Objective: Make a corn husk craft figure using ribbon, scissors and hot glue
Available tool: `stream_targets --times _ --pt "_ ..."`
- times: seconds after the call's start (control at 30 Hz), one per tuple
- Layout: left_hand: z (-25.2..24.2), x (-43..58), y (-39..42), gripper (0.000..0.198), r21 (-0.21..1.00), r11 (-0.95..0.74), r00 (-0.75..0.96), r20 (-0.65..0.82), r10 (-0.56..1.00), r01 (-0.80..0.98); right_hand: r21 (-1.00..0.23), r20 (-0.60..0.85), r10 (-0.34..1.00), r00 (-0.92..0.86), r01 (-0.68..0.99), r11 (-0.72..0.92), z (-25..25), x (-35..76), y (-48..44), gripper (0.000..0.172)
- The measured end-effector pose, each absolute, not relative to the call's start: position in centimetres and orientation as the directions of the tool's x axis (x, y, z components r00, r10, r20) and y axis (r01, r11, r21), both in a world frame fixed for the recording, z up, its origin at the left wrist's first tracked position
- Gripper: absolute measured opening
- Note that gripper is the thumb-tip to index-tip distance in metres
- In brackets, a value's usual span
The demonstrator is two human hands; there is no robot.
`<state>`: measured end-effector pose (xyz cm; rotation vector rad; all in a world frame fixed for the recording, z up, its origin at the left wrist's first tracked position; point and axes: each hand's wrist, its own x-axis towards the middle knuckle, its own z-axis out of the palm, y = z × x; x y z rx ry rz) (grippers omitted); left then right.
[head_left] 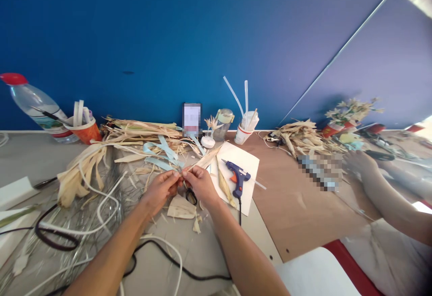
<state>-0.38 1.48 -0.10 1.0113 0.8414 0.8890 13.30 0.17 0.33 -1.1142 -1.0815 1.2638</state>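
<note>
My left hand [162, 189] and my right hand [199, 182] meet over the middle of the table, fingertips pinched close together. From the right hand's fingers a pale strip of dried corn husk [209, 158] sticks out up and to the right. What the left fingertips pinch is too small to make out. Just beneath the hands lie scissors with black handles [191, 196], partly hidden. A wide piece of husk [181, 208] rests on the table in front of them. To the right, a blue glue gun [240, 178] lies on a white sheet [246, 152] beside another husk strip [223, 183].
Dried husks [145, 132] are heaped at the back, with light blue ribbon [165, 152] nearby. White cables [101, 206] and clear plastic cover the left side. A phone [192, 118], paper cup with glue sticks [243, 134] and bottle [40, 107] line the wall. A co-worker's arm [388, 192] reaches in at right.
</note>
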Motion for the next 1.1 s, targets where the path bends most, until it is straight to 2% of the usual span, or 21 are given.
stream_targets --times 0.2,0.4,0.67,1.1 --pt "0.2 0.02 1.33 0.023 0.958 0.208 0.292 -0.145 0.945 -0.197 -0.99 -0.016 0.999 0.051 -0.138 -0.008 0.27 13.34 0.21 0.018" --pt "0.36 0.1 1.31 0.02 0.937 0.216 0.276 -0.139 0.951 -0.274 -0.981 -0.022 0.992 0.121 -0.195 0.001 0.77 13.3 0.02 0.02" --pt "0.32 -0.17 1.62 0.017 0.869 0.253 0.235 -0.164 0.958 -0.425 -0.996 0.011 0.993 0.115 -0.081 0.02 0.6 13.2 0.02 0.018" --pt "0.19 0.1 1.41 0.029 0.916 0.316 0.312 -0.233 0.921 -0.249 -0.997 0.072 0.993 0.095 0.031 0.069 0.57 13.07 -0.06 0.017"
